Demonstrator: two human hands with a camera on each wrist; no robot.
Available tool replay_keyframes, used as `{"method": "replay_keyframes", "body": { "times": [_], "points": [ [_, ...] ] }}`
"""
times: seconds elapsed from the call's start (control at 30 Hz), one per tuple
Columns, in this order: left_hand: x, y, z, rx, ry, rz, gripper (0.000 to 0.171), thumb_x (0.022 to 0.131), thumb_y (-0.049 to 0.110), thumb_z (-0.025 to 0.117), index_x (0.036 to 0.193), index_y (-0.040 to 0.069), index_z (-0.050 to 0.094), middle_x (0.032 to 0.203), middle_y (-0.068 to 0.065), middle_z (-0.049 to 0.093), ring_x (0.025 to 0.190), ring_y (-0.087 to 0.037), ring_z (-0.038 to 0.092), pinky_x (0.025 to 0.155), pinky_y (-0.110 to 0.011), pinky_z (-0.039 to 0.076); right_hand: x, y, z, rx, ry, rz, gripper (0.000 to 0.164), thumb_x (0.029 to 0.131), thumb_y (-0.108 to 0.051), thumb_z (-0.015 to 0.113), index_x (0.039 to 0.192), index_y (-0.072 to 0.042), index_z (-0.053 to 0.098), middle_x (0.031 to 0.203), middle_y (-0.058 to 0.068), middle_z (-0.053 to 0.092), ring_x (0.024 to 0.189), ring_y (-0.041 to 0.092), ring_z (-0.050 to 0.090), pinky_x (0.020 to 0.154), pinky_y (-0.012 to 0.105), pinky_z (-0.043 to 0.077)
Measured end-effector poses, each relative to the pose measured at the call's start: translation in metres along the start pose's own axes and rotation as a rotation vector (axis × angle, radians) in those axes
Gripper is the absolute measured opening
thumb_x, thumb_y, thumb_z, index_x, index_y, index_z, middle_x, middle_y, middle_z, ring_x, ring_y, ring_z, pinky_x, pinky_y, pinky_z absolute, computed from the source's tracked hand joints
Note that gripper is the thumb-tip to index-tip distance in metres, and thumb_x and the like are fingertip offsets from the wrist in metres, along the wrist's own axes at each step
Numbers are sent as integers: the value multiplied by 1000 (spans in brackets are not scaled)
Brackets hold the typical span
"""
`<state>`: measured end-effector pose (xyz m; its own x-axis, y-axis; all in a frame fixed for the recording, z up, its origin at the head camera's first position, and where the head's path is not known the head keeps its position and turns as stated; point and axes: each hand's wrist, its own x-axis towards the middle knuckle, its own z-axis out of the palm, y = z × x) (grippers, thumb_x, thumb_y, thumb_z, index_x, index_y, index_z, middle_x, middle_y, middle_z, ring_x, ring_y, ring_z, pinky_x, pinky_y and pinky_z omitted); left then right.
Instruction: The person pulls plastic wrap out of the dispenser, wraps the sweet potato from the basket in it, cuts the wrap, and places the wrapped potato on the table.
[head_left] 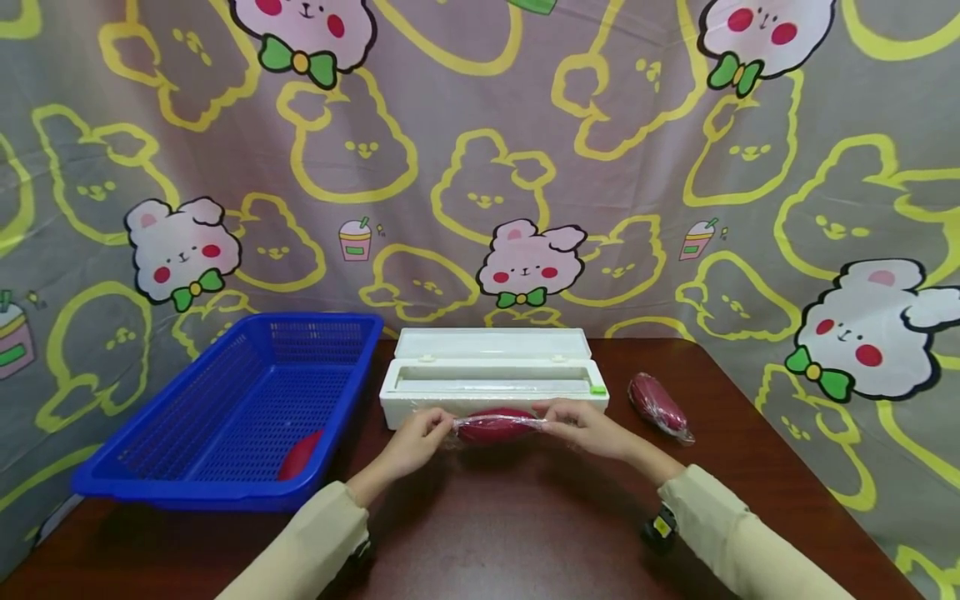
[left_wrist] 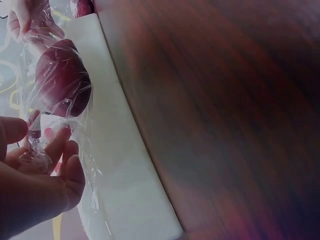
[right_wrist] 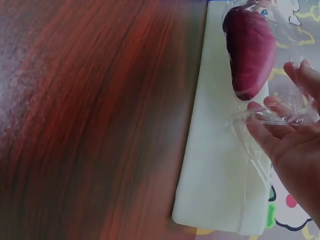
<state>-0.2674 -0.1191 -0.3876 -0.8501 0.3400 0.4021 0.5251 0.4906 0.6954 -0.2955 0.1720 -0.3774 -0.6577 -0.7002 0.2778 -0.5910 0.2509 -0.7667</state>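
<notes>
A smooth purplish-red oblong vegetable (head_left: 497, 426), sweet-potato-like in shape, hangs in clear cling film (left_wrist: 37, 92) before the white film dispenser (head_left: 495, 367). My left hand (head_left: 415, 443) pinches the gathered film at its left end between thumb and fingers. At the other end my right hand (head_left: 588, 429) holds the film's right side, with its fingers (right_wrist: 262, 130) bent against the plastic. Loose film trails below both hands in the wrist views. The dispenser's lid stands open, and a green cutter tab (head_left: 597, 390) sits at its right end.
To the left stands a blue plastic basket (head_left: 202, 492) with one red oblong piece (head_left: 302, 456) inside. A second film-wrapped vegetable (head_left: 660, 406) lies right of the dispenser on the dark wooden table (head_left: 510, 533). Behind hangs a cartoon-print curtain (head_left: 420, 167).
</notes>
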Motion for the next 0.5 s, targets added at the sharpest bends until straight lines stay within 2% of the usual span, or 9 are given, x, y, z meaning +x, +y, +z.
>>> {"method": "replay_keyframes", "body": {
  "times": [0.07, 0.17, 0.27, 0.33, 0.37, 0.43, 0.5],
  "points": [
    [0, 0, 1, -9, 7, -25, 17, 89, 4, 48, 78, 0, 60, 64, 3, 47, 59, -7, 41, 55, -23, 36, 1, -5, 2, 31, 10, 32, 10, 90, 0, 48, 83, 1, 55, 115, 28, 52, 52, 38, 43, 43, 33, 41],
    [1, 0, 3, -21, 11, -47, 17, 91, 5, 46, 78, 1, 56, 61, 4, 44, 58, -8, 40, 55, -24, 36, 3, -15, 4, 48, 19, 63, 10, 91, 1, 45, 84, 5, 52, 90, 21, 57, 50, 45, 40, 41, 40, 41],
    [2, 0, 4, -47, 18, -72, 18, 92, 6, 44, 79, 2, 54, 61, 3, 43, 57, -10, 40, 54, -24, 35, 4, -24, 6, 68, 18, 91, 13, 93, -1, 43, 86, 9, 47, 66, 15, 46, 49, 45, 41, 42, 41, 42],
    [3, 0, 4, -69, 44, -87, 16, 92, 6, 45, 80, 2, 55, 65, 1, 46, 61, -11, 42, 57, -25, 36, 5, -28, 6, 94, 33, 120, 15, 94, -3, 41, 87, 10, 47, 63, 23, 41, 48, 46, 39, 41, 42, 41],
    [3, 5, 3, -86, 57, -95, 16, 92, 4, 45, 80, 0, 56, 67, -1, 48, 63, -12, 44, 59, -26, 37, 6, -29, 7, 106, 45, 136, 16, 94, -4, 41, 88, 10, 47, 63, 28, 40, 47, 44, 38, 40, 41, 41],
    [4, 12, 1, -134, 84, -100, 13, 90, 0, 47, 83, -4, 56, 71, -8, 54, 67, -17, 48, 61, -29, 40, 7, -30, 8, 109, 80, 151, 16, 95, -5, 41, 92, 9, 48, 68, 33, 44, 45, 40, 38, 38, 40, 40],
    [5, 14, 1, -203, 109, -113, 8, 88, -4, 48, 88, -8, 55, 76, -14, 58, 69, -22, 53, 61, -30, 43, 9, -31, 9, 93, 117, 148, 15, 94, -5, 41, 100, 8, 48, 72, 32, 49, 43, 39, 38, 36, 41, 39]
  ]
}}
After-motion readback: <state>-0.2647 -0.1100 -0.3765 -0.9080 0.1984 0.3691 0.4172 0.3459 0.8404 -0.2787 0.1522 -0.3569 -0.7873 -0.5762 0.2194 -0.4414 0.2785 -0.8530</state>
